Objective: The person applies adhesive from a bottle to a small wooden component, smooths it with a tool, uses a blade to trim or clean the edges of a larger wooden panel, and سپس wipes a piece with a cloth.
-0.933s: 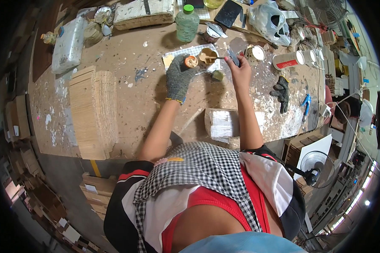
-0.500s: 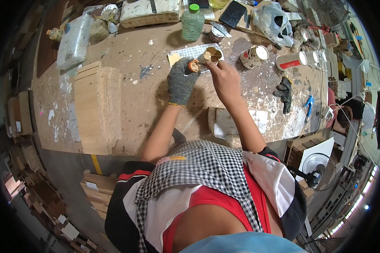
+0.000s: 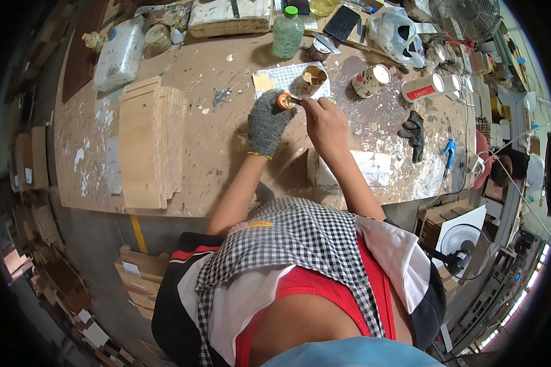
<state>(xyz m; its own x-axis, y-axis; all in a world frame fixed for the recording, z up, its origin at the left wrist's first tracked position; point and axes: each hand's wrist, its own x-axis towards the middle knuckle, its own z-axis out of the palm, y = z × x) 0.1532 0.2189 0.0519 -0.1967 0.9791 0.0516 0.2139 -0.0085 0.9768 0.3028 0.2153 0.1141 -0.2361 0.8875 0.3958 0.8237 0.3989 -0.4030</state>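
A grey knit glove covers my left hand (image 3: pixel 267 129), whose fingers are wrapped round a small orange-rimmed container (image 3: pixel 283 101) with pale tan stuff inside. My bare right hand (image 3: pixel 328 127) pinches a thin dark tool (image 3: pixel 296 101), its kind too small to make out. The tool's tip is at the mouth of the orange-rimmed container. Just beyond both hands, an open cup (image 3: pixel 313 76) with brownish paste stands on a patterned sheet (image 3: pixel 280 73). A tan smear of paste (image 3: pixel 263 82) marks the sheet's left part.
Thin wooden boards (image 3: pixel 142 144) are stacked at left. A green-capped bottle (image 3: pixel 288 37), a lidded tub (image 3: pixel 320 49) and a phone (image 3: pixel 341 22) stand or lie at the back. Rightward are a stained cup (image 3: pixel 368 82), white cups (image 3: pixel 422 88), a loose glove (image 3: pixel 414 136) and a blue-handled tool (image 3: pixel 449 156).
My right hand has drawn the thin tool from the paste cup to the orange-rimmed container in my left hand. The whole view has shifted slightly.
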